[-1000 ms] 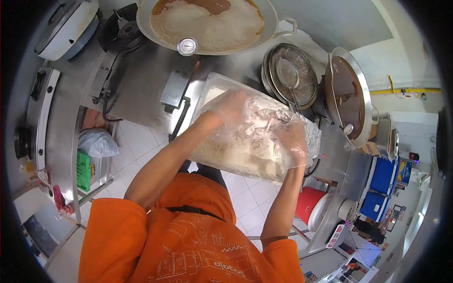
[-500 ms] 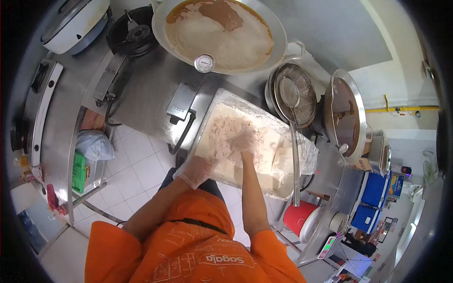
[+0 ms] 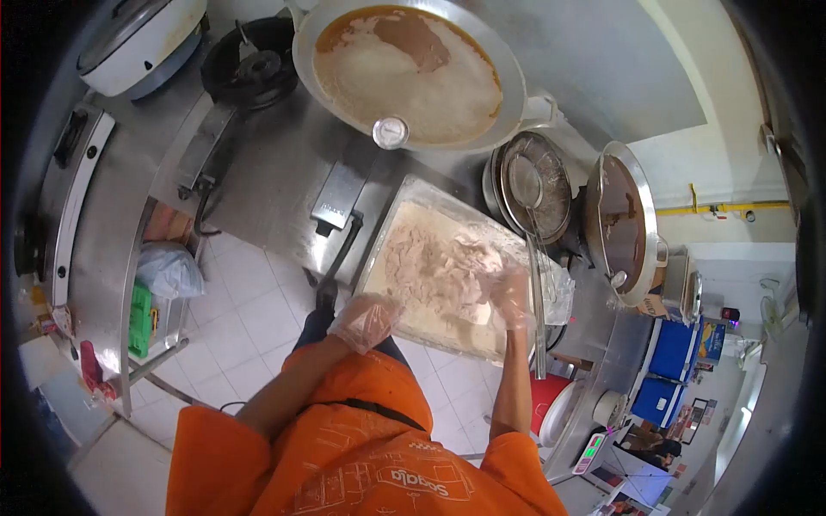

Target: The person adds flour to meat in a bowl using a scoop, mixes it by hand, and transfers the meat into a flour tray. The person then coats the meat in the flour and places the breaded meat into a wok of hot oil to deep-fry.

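Note:
A large rectangular tray (image 3: 389, 215) holds pale flour (image 3: 413, 305) with floury, pinkish pieces (image 3: 430, 262) that look like raw meat strips spread through it. My right hand (image 3: 509, 297), in a clear plastic glove, reaches into the right side of the tray. Its fingers are extended over the flour, their tips partly lost in it. At the tray's near left edge is my left hand (image 3: 366, 320), also gloved, with loosely bent fingers and nothing visible in it.
Behind the tray stands a wide pan of foamy brown oil (image 3: 404, 77) with a dial thermometer (image 3: 390, 132). Round strainers (image 3: 538, 185) sit to the right, one long handle (image 3: 537, 301) crossing the tray's right end. Another pan of dark oil (image 3: 621, 224) stands beyond.
My right hand has moved right across the tray from the middle of the floury pieces. My left hand has drawn slightly back to the near edge. The pieces now spread further right.

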Tool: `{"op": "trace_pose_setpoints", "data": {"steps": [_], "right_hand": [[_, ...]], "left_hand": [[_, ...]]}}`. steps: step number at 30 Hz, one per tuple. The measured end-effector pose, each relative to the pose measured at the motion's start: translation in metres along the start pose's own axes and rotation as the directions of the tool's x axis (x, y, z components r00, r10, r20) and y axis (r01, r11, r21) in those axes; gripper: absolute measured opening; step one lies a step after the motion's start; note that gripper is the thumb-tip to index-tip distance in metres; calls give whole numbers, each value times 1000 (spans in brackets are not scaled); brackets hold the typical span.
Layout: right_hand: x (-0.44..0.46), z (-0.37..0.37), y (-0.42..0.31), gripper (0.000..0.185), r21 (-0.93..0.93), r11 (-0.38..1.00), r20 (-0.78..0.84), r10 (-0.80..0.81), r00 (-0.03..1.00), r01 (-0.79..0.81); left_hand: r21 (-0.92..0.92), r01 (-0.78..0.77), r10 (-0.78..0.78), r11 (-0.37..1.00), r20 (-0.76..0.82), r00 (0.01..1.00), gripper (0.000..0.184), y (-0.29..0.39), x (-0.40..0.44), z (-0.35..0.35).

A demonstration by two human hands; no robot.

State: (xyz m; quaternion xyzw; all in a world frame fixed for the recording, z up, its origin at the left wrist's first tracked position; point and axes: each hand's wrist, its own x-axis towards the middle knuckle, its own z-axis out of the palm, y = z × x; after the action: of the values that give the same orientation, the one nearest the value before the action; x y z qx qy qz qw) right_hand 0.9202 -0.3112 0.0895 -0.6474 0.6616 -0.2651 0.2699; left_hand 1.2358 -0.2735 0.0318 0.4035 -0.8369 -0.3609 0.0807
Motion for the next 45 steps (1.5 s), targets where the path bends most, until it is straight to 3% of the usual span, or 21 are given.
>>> {"op": "trace_pose_setpoints", "data": {"steps": [6, 8, 10, 12, 13, 17, 21, 23, 27, 30, 31, 32, 33, 34, 36, 38, 39, 41, 43, 44, 45], "right_hand": [[8, 1, 76, 23, -162, 966, 115, -185, 976, 202], [-2, 2, 75, 28, -132, 986, 50, -101, 994, 107], [0, -4, 19, 36, 101, 968, -40, 233, 972, -228], [10, -35, -2, 35, 52, 902, 138, 418, 898, -428], [11, -44, -7, 37, 491, 781, 149, 362, 920, -387], [39, -106, -60, 45, 701, 644, 240, 194, 951, -308], [99, -148, -117, 54, 710, 674, 278, 1, 961, -206], [144, -152, -149, 59, 672, 721, 307, -65, 949, -168], [238, -125, -225, 46, 411, 898, 383, -12, 924, -159], [275, -72, -264, 42, -35, 989, 169, 149, 974, -145], [313, -54, -238, 38, -67, 991, 233, -94, 968, 112], [355, -33, -201, 34, -84, 928, 299, -323, 898, 362], [374, -15, -192, 30, -142, 904, 280, -354, 892, 403], [388, 6, -188, 26, -198, 877, 261, -382, 886, 437], [417, 38, -174, 27, -303, 870, 253, -319, 913, 388], [456, 58, -166, 28, -235, 833, 272, -438, 857, 500], [464, 55, -174, 28, -118, 778, 275, -571, 773, 617], [460, 37, -197, 25, -329, 747, 295, -500, 815, 577], [458, -21, -226, 25, -592, 368, 405, -632, 660, 717], [456, -62, -234, 24, -507, 372, 425, -677, 601, 778], [423, -100, -255, 27, -690, 424, 322, -546, 773, 587]], "left_hand": [[336, -99, 72, 937, 93, 993, 21, -3, -1, 6], [398, -126, 66, 909, 160, 985, 23, 1, -5, 10], [446, -148, 99, 882, 133, 986, 23, -3, -1, 10], [478, -209, 205, 853, 62, 977, 20, -12, -6, 16], [259, -168, 180, 951, -20, 984, 19, -24, -3, 32], [-378, -64, 16, 924, -130, 991, 17, -40, 7, 70], [57, -35, 42, 998, -134, 990, 13, -3, 2, 4], [222, 7, 23, 975, -131, 991, 14, -4, 4, 21], [63, -14, 21, 998, -114, 993, 14, -5, 1, 10], [101, -37, 61, 994, -243, 968, 14, -16, 2, 39], [146, -63, 93, 987, -210, 973, 14, -15, 1, 33], [630, -18, 277, 776, -315, 908, 15, -28, 4, 59], [926, 124, 481, 356, -295, 825, 20, -52, 8, 110], [966, 238, 527, 96, -252, 812, 25, -52, 9, 121], [771, 487, 612, -410, -163, 774, 40, -53, 10, 141], [23, 301, 302, -953, 93, 949, 45, -67, 14, 144], [104, 377, 385, -921, 75, 920, 44, -62, 10, 126], [326, 539, 570, -777, 2, 821, 40, -57, 2, 93], [477, 449, 518, -755, 15, 855, 39, -58, 5, 109], [547, 401, 491, -735, 21, 871, 38, -59, 7, 118], [570, 126, 299, -812, 220, 928, 34, -52, 9, 126]]}}
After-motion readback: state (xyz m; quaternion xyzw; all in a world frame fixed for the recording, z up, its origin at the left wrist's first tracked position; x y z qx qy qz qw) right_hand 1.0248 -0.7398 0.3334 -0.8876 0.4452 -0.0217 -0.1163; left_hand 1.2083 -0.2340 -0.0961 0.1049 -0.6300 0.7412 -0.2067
